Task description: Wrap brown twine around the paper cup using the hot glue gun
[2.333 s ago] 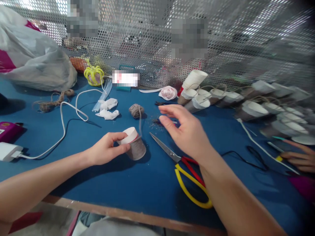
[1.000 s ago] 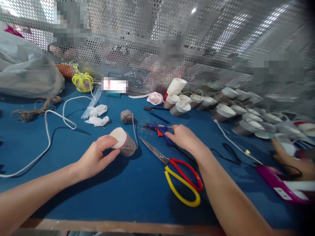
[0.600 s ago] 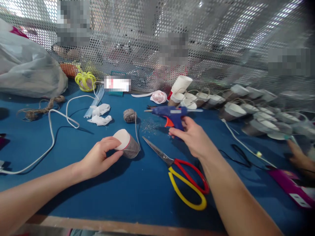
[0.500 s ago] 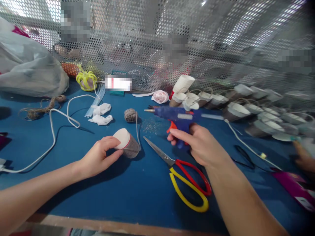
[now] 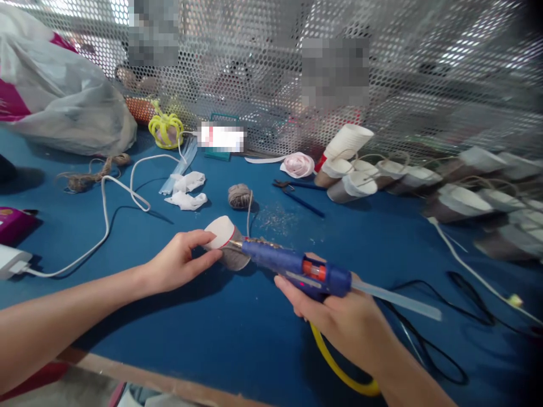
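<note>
Gripping a tilted cup (image 5: 236, 260) between thumb and fingers, my left hand (image 5: 182, 263) has it by its white end, which points up and toward my left. The cup sits over the blue table (image 5: 203, 333) in front of me, its side covered in grey material, with a thin red line below the white part. My right hand (image 5: 339, 316) is wrapped around the handle of a blue glue gun (image 5: 282, 261), with a pale glue stick (image 5: 399, 299) jutting from its back. The gun's metal nozzle is right at the cup's side, just under the red line; I can't tell whether it touches.

A strand (image 5: 249, 217) runs from a ball of grey yarn (image 5: 240, 196) down to the cup. Under my right wrist, a yellow handle loop (image 5: 335, 364) shows on the table. Beyond the gun lie blue-handled pliers (image 5: 299, 195) and a pale pink rosette (image 5: 298, 165); to their right stand grey-sided cups (image 5: 353, 189) with twine handles. White scraps (image 5: 186, 199) lie left of the yarn ball.
</note>
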The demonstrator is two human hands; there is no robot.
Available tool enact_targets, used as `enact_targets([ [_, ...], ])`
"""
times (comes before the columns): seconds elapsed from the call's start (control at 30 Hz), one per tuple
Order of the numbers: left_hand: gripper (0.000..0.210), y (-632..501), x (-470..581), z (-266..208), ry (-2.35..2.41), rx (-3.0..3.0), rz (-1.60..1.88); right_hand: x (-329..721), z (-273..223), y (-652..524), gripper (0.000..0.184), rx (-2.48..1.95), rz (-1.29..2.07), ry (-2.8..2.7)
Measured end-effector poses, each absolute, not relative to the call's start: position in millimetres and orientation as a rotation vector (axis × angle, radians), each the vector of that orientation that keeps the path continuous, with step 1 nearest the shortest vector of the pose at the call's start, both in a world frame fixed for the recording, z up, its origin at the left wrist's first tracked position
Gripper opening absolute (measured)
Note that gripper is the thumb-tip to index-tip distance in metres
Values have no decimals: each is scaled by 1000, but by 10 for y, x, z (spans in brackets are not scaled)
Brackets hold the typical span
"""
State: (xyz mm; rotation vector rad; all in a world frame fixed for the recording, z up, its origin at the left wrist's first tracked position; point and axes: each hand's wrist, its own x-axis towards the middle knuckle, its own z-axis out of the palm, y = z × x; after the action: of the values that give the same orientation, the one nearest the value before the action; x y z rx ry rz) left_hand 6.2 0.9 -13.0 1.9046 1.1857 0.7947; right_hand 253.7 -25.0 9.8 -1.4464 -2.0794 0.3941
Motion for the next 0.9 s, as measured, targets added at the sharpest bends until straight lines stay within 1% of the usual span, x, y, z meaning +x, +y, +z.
enact_targets([
  [0.03, 22, 10, 64, -130, 1178, 1904, 802, 2523, 103, -250, 18, -1448, 358, -2095],
  [0.1, 22, 8, 65, -125, 1159, 1905, 818, 2484, 140, -245, 17, -1458, 387, -2116],
  [0.3, 23, -2, 60, -106, 1115, 1906, 806, 2393, 253, -239, 12, -1459, 702, -2176],
  [0.37, 24, -1, 58, -103, 1108, 1906, 801, 2385, 251, -238, 9, -1469, 685, -2182],
  [0.53, 24, 3, 48, -95, 1085, 1938, 786, 2367, 264, -236, 10, -1503, 611, -2179],
  [0.73, 25, 10, 45, -102, 1100, 1970, 793, 2356, 277, -260, 8, -1464, 523, -2230],
  [0.9, 24, 9, 48, -116, 1093, 1969, 806, 2340, 292, -272, 7, -1441, 522, -2260],
])
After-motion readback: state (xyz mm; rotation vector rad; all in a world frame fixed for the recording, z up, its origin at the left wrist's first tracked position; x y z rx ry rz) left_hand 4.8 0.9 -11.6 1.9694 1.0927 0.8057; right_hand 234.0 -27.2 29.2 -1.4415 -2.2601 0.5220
